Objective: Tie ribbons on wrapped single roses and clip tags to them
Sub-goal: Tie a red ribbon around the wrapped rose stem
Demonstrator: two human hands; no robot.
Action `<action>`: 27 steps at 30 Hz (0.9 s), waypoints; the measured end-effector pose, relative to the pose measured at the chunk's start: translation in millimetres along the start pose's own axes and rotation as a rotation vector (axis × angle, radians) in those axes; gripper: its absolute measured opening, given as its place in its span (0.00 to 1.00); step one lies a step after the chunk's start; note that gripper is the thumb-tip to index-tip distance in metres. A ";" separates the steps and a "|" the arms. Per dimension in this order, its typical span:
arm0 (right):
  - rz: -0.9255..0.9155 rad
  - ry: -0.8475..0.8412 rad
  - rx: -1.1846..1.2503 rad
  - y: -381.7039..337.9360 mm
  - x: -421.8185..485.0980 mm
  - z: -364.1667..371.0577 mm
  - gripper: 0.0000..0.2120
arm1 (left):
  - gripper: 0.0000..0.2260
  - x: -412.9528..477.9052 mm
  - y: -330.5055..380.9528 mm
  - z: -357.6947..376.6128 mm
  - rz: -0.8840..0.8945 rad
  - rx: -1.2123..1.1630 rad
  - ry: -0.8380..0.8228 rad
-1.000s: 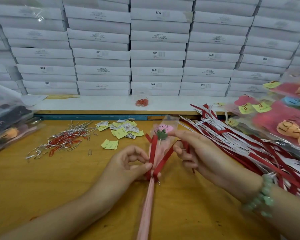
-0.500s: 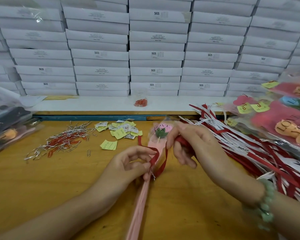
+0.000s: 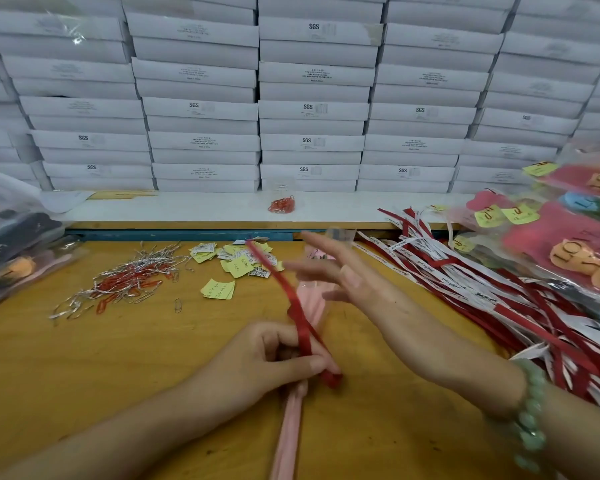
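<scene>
Nearest us, at six o'clock, the pink stem of the wrapped rose [image 3: 286, 441] lies along the wooden table [image 3: 84, 393] and points toward twelve, which puts the tying point right under both hands. Just beyond it our left hand [image 3: 274, 358] has its fingers curled and its thumb pressed down, pinching the red ribbon [image 3: 297, 313] against the stem. We judge this pins the crossing so the knot cannot slacken. From that pinch a short end sticks out toward four o'clock, and the long tail rises slantwise toward eleven. Our right hand [image 3: 361, 289], at one o'clock from the left and blurred, has its fingers straight and spread and grips nothing. Whether a fingertip touches the ribbon tail we cannot tell. This hand covers the flower end of the wrap, so only a little pink shows beside it. We reckon the ribbon is partly tied and no tag is clipped on yet. Farther off, supplies lie within reach: a heap of silver and red paper clips [image 3: 125, 282] at ten o'clock, yellow tags [image 3: 219, 289] at eleven, and a sheaf of red and white ribbons [image 3: 499, 296] fanned out from two to three. At twelve, past the table edge, a small bag of red clips [image 3: 282, 205] sits on a white ledge before the stacked white boxes [image 3: 312, 109].
</scene>
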State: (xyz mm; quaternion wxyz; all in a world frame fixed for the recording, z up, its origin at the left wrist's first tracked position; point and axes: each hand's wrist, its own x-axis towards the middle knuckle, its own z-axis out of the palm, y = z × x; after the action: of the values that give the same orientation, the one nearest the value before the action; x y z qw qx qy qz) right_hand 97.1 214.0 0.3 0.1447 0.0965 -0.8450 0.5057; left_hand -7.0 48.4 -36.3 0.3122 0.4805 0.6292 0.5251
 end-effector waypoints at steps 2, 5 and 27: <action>0.067 0.082 -0.013 6.3 1.6 0.0 0.27 | 0.06 0.4 -0.7 -0.6 -0.003 -0.054 0.043; 0.140 0.153 -0.099 14.1 2.2 -1.4 0.17 | 0.09 1.9 -3.5 -2.8 0.002 -0.162 0.165; 0.179 -0.069 -0.037 16.2 5.5 -7.3 0.05 | 0.10 4.0 -7.9 -2.9 -0.003 -0.268 0.420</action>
State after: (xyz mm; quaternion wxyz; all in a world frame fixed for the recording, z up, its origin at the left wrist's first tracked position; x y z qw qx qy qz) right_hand 88.0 228.0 -8.0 0.0713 0.0354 -0.8640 0.4972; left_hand -13.2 51.1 -42.8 0.2361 0.3142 0.6057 0.6918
